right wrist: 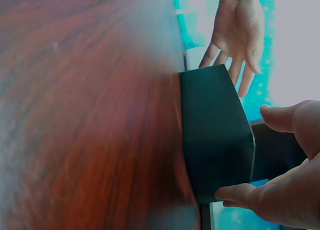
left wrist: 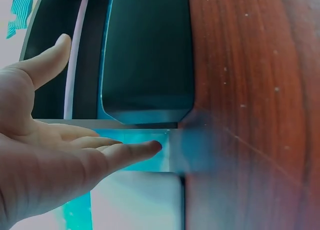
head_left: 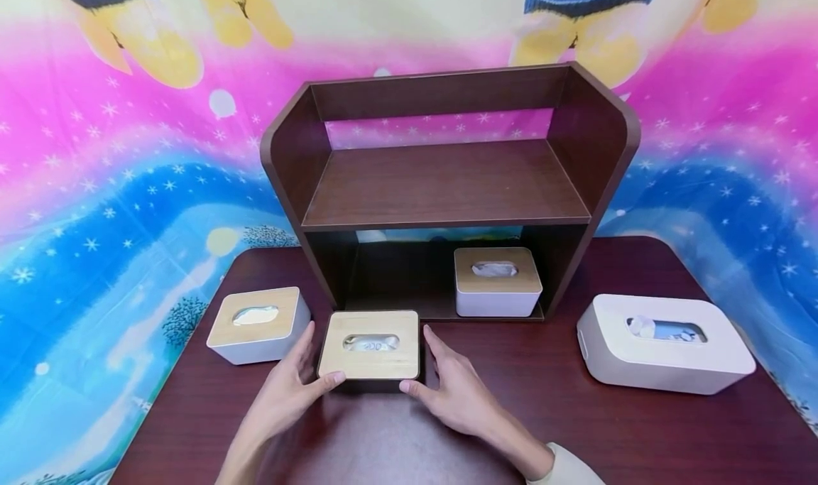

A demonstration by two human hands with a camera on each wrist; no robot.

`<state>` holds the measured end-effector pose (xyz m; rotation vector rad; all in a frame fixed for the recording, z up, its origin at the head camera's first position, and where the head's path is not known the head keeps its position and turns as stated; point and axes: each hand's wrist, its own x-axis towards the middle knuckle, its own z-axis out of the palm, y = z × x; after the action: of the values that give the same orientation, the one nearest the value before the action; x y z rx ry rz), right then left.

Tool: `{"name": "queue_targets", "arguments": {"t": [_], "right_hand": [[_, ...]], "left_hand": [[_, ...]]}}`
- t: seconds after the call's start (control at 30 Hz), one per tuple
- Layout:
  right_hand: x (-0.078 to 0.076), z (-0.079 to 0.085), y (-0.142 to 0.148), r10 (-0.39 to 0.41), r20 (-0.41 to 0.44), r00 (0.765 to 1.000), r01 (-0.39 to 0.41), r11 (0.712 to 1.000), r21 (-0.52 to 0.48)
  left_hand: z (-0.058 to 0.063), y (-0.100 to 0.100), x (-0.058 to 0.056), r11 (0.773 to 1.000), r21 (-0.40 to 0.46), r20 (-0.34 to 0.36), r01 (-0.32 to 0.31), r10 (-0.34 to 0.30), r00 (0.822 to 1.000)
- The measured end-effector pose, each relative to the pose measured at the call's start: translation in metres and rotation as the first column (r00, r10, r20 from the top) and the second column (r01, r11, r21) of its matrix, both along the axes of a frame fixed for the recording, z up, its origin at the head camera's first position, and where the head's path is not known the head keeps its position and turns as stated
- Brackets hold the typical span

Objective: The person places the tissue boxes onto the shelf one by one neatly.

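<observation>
A dark tissue box (head_left: 369, 346) with a light wood lid and an oval slot sits on the table in front of the shelf. My left hand (head_left: 285, 390) is at its left side, fingers extended and thumb by the front left corner. In the left wrist view the left hand (left wrist: 75, 145) shows spread thumb and straight fingers beside the dark box (left wrist: 147, 54). At the box's right side is my right hand (head_left: 456, 391), its fingers straight. The right wrist view shows the fingertips of the right hand (right wrist: 280, 190) right at the box's end (right wrist: 217, 135).
A dark brown two-level shelf (head_left: 447, 187) stands behind, with a white, wood-lidded tissue box (head_left: 498, 293) at its lower right. Another wood-lidded box (head_left: 258, 325) stands left of my left hand. To the right is a long white tissue box (head_left: 664, 343) on the table (head_left: 524, 371).
</observation>
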<state>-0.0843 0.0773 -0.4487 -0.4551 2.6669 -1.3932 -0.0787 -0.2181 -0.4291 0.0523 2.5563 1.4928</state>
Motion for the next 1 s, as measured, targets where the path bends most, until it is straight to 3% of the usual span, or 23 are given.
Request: {"name": "queue_targets", "arguments": {"t": [0.3,0.67,1.0], "right_hand": [[0.002,-0.004,-0.010,0.005,0.046,0.999,-0.005,1.000,-0.014],[0.005,-0.004,-0.012,-0.038,0.005,0.999,0.038,0.999,0.017],[0.003,-0.004,-0.011,-0.094,0.055,0.994,0.095,0.996,-0.001]], "left_hand": [[-0.006,0.001,0.000,1.000,0.003,0.042,-0.010,0.010,0.999],[-0.010,0.007,0.004,0.999,-0.020,-0.011,-0.031,0.031,0.999],[-0.011,0.012,0.003,0.999,-0.008,-0.036,-0.047,0.047,0.998]]}}
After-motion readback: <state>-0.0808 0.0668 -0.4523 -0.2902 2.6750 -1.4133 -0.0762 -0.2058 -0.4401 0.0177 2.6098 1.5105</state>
